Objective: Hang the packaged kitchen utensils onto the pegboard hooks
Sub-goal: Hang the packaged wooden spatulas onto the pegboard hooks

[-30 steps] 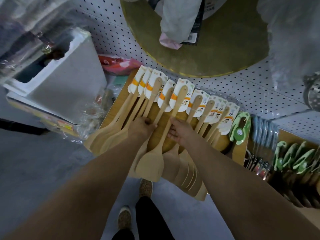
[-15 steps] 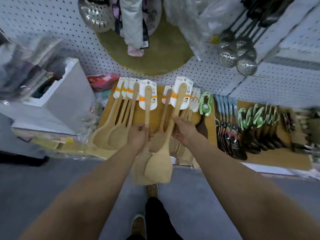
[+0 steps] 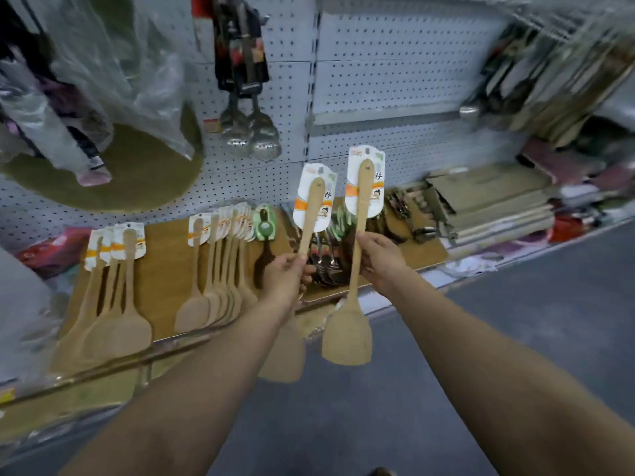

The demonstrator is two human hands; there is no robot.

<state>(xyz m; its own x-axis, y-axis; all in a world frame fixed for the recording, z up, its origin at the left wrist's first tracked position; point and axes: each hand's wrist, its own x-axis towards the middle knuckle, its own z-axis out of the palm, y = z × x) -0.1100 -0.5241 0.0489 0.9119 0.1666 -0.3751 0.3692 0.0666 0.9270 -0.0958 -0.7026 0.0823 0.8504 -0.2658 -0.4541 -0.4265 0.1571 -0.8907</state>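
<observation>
Left hand (image 3: 287,273): fingers curled round the handle of a packaged wooden spatula (image 3: 312,214), white header card with orange band uppermost, blade hanging below the wrist and partly hidden by my forearm. Right hand (image 3: 379,261): gripping a second wooden spatula (image 3: 361,204) mid-handle, card end up, blade down and in full view below the hand. Both spatulas are raised, tilted slightly right, near each other but not touching, and clear of the shelf. The two cards stand in front of the white pegboard (image 3: 395,80) above and beyond my hands; I cannot tell whether either card reaches a hook. To the left of my left hand, on a wooden board (image 3: 165,266) on the shelf, lie a fanned row of carded spatulas (image 3: 220,280) and, further left, a set of three more (image 3: 117,304). A green-carded utensil (image 3: 264,228) lies just beyond the left hand. Metal skimmers (image 3: 251,132) hang on the pegboard up and to the left.
</observation>
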